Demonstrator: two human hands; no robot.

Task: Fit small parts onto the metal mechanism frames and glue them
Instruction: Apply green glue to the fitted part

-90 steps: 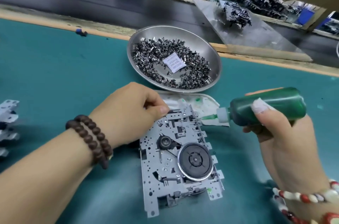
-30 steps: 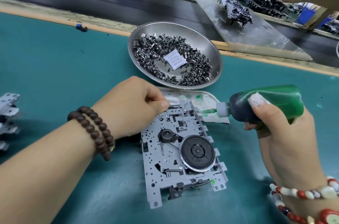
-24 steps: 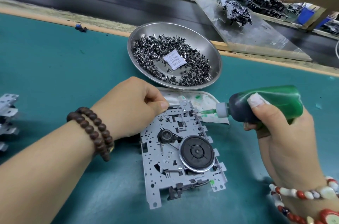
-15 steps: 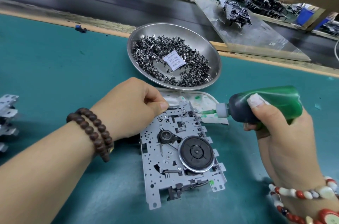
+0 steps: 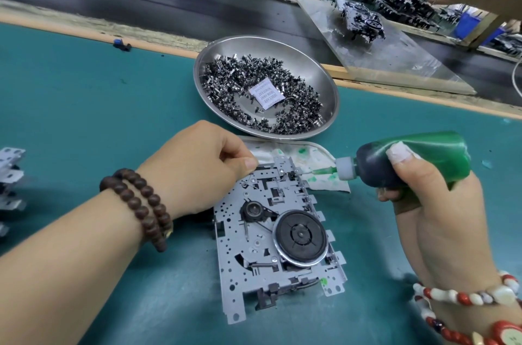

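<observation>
We have the metal frame (image 5: 275,240) lying flat on the green worktop (image 5: 84,96), its far end toward the steel dish (image 5: 324,84) of small parts (image 5: 254,90). It looks to us like thin stamped sheet: stiff and light, easy to slide on the worktop unless pinned, with edges and tabs that could bend or nick skin. The black wheel (image 5: 300,238) and the small pulley (image 5: 254,210) probably should not carry any load, so we judge the bare plate edges and corners the right places to hold.

Our left hand (image 5: 197,172) sits at the frame's far left corner, fingers curled and the thumb tip pressing on that corner; whether something small is pinched under the thumb we cannot tell. Our right hand (image 5: 432,203) wraps its fingers around the green glue bottle (image 5: 418,159), held nearly level just right of the frame. Its thin nozzle reaches the frame's far right edge, touching or almost touching a small part there.

A green-stained white cloth (image 5: 305,156) lies under the frame's far end, and a green dab (image 5: 323,281) already marks the near right corner. More frames (image 5: 11,175) lie well apart at the left edge.
</observation>
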